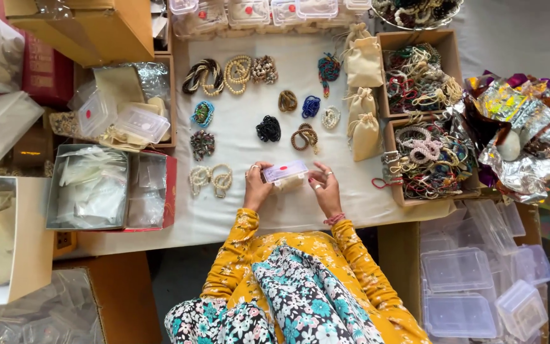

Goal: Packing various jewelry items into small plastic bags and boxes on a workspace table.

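Head view, looking straight down on a white-covered table [243, 210].

Left hand [257, 186]: fingers closed on the left end of a small clear plastic box [285, 172] with a pale lid. Right hand [324, 188]: fingers closed on the right end of the same box. Box sits between the two hands, at the near middle edge of the table, held just above the cloth; something beige shows under it, cannot tell what. Rings on fingers of both hands; a pink bracelet [334, 219] on the right wrist. Sleeves are mustard yellow with a floral print.

On the cloth beyond the hands: loose beaded bracelets in separate small piles, among them a black bracelet [268, 129], a brown bracelet [304, 137], a blue bracelet [310, 106], and a cream bead bracelet pair [211, 179] to the left of the hands.

Right of centre: beige drawstring pouches [364, 95] in a column, beside two cardboard boxes of mixed bracelets [424, 121].

Far right: crumpled foil bags [517, 127]. Lower right: empty clear lidded boxes [472, 286] stacked in a carton.

Left: a grey tray of clear plastic sleeves [87, 188].
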